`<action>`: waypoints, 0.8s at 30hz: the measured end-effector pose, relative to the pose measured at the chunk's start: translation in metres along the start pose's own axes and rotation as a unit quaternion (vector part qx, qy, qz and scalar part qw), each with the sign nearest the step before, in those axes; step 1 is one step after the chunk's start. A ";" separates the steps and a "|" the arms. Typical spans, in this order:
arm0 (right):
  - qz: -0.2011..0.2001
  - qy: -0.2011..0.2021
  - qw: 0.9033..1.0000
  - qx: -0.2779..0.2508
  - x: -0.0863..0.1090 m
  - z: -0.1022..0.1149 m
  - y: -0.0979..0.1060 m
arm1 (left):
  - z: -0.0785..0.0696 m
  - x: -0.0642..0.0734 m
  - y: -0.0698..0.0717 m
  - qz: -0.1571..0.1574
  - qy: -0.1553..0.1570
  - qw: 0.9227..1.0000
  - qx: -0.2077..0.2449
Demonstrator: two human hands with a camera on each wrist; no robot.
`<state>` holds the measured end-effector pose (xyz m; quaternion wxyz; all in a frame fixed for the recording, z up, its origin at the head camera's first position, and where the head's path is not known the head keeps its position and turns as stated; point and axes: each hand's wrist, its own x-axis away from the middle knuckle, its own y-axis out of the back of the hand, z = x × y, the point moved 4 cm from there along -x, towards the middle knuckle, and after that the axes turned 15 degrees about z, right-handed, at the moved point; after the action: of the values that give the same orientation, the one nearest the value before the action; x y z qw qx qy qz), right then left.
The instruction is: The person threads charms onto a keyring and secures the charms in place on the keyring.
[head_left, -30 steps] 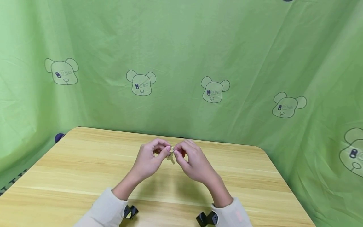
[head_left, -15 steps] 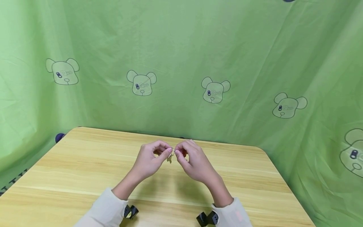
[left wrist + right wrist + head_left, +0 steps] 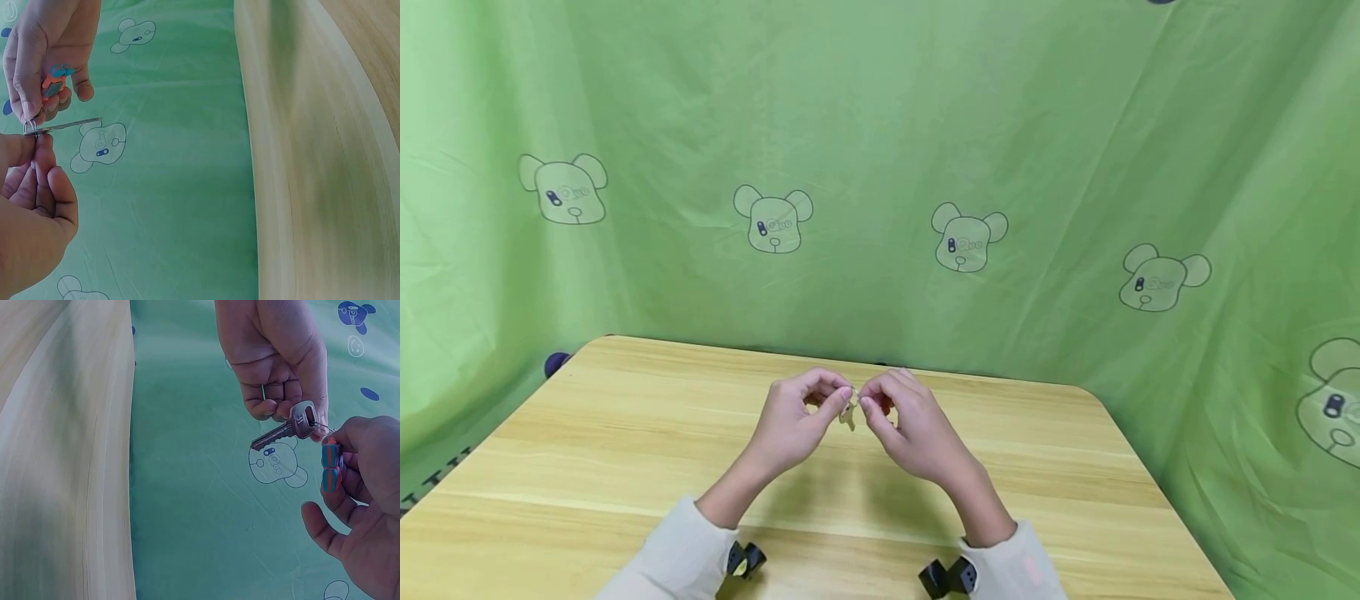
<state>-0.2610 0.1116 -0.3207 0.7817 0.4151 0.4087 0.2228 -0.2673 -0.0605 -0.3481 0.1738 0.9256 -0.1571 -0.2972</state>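
Note:
My left hand (image 3: 797, 417) pinches a thin metal key ring (image 3: 324, 429) between thumb and index finger. A metal key (image 3: 284, 428) dangles from it, seen edge-on in the left wrist view and as a small gold shape below the fingertips in the head view. Facing it, my right hand (image 3: 913, 425) pinches the ring's other side, where a small orange and blue charm (image 3: 55, 86) is attached. That charm hangs in front of the right palm. Between the curled left fingers a thin pale edge shows; the rest of it is hidden. Both hands are raised above the table.
The wooden table (image 3: 625, 433) spreads beneath the hands, its far edge close to a green curtain (image 3: 865, 292) printed with bear heads. Black wrist cameras sit at the cuffs, one on the left (image 3: 746, 560) and one on the right (image 3: 947, 577).
The key has swung about, turning narrower half a second ago and showing its flat side again now. Both hands dipped a touch and came back up, keeping their pinch.

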 end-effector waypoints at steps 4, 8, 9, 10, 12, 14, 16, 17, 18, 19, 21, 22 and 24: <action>0.004 0.001 1.000 -0.003 -0.001 0.001 0.000 | 0.000 0.000 0.001 -0.001 0.008 1.000 0.000; 0.009 -0.002 1.000 -0.005 -0.001 0.001 -0.001 | 0.001 -0.001 0.001 -0.001 0.013 1.000 -0.005; 0.010 -0.003 1.000 -0.006 -0.001 0.001 -0.001 | 0.001 -0.001 0.002 -0.001 0.013 1.000 -0.006; 0.010 -0.004 1.000 -0.006 0.000 0.001 -0.001 | 0.001 -0.001 0.002 -0.001 0.012 1.000 -0.007; 0.012 -0.004 1.000 -0.006 -0.001 0.001 -0.002 | 0.000 -0.001 0.002 -0.002 0.012 1.000 -0.007; 0.015 -0.004 1.000 -0.007 -0.001 0.001 -0.002 | 0.000 0.000 0.003 -0.004 0.010 1.000 -0.007; 0.018 -0.005 1.000 -0.009 -0.001 0.001 -0.002 | 0.000 0.000 0.004 -0.006 0.009 1.000 -0.005; 0.020 -0.006 1.000 -0.009 -0.001 0.001 -0.003 | 0.000 0.000 0.004 -0.007 0.008 1.000 -0.005; 0.022 -0.007 1.000 -0.010 -0.001 0.001 -0.002 | 0.000 0.000 0.005 -0.008 0.007 1.000 -0.004; 0.023 -0.010 1.000 -0.010 -0.001 0.001 -0.002 | 0.000 0.000 0.005 -0.008 0.006 1.000 -0.004; 0.026 -0.015 0.999 -0.010 -0.001 0.002 -0.002 | 0.001 0.000 0.005 -0.007 0.005 1.000 -0.005; 0.029 -0.018 0.999 -0.010 -0.001 0.002 -0.001 | 0.001 0.000 0.006 -0.005 0.005 1.000 -0.006; 0.039 -0.025 0.999 -0.012 -0.001 0.001 -0.001 | 0.002 0.000 0.006 -0.001 0.007 1.000 -0.011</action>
<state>-0.2601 0.1098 -0.3211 0.7874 0.4269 0.3695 0.2474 -0.2698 -0.0664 -0.3469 0.1846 0.9258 -0.1522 -0.2926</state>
